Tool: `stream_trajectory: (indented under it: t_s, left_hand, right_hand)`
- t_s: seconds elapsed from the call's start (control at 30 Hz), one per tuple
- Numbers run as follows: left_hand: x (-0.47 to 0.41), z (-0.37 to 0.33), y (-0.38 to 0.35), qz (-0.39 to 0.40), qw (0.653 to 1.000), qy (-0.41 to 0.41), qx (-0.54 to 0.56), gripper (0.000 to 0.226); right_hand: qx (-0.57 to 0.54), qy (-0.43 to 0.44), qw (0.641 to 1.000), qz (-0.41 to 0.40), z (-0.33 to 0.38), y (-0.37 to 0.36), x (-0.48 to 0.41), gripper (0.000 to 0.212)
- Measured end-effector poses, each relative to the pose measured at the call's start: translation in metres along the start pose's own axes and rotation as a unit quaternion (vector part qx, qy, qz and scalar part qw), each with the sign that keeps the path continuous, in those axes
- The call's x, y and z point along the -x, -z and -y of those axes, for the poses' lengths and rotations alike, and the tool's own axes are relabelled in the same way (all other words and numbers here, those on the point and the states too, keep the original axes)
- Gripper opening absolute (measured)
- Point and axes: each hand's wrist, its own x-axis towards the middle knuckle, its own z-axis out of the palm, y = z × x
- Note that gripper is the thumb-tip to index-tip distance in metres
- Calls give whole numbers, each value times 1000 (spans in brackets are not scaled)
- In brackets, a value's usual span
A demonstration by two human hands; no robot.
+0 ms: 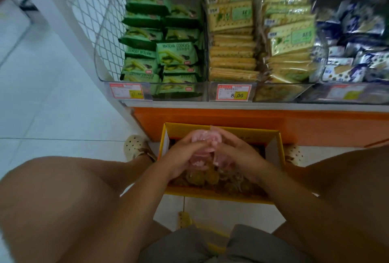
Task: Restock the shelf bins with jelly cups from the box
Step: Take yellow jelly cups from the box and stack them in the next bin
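Between the two palms, just above the open box, sits a clump of small translucent pink jelly cups (203,143), blurred enough that I cannot count them. The left hand (184,158) closes on the clump from its left side. Its fingers (190,147) lie pressed together and curled over the top of the cups. The right hand (239,155) mirrors it from the other side, fingers wrapped round the far end. Both hands share the load, and neither is clearly nearer.

The clump's long axis runs away from the person, toward the shelf, with its far end poking out past the fingertips. Directly under it is the yellow cardboard box (273,136) on the floor, with yellowish jelly cups (202,178) left inside.

The coming move, as I judge it, is a lift forward and up. The clear plastic shelf bins (206,92) stand ahead of the hands, above the orange shelf base (242,118). So the cups would go in far end first over a bin's front wall.

Which bin they belong in I cannot tell, since none in view holds jelly cups. The left one has green matcha cookie packs (176,53), the middle one pale yellow cracker packs (233,60), and the right one blue-and-white wrapped packets (347,62).
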Motion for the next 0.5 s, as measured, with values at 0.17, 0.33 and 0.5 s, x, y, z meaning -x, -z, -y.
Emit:
stream_trajectory:
  t_s: [0.17, 0.33, 0.5]
  left_hand:
    - [31, -46, -2, -67, 992, -108, 15, 40]
    - [56, -100, -8, -102, 972, -208, 30, 46]
    - [86, -147, -13, -93, 954, -283, 6, 35]
  right_hand:
    - [-33, 15, 999, -39, 38, -13, 10, 29]
    - [-124, 43, 991, -38, 92, -22, 17, 29]
    - [-38, 174, 980, -88, 146, -8, 42, 20]
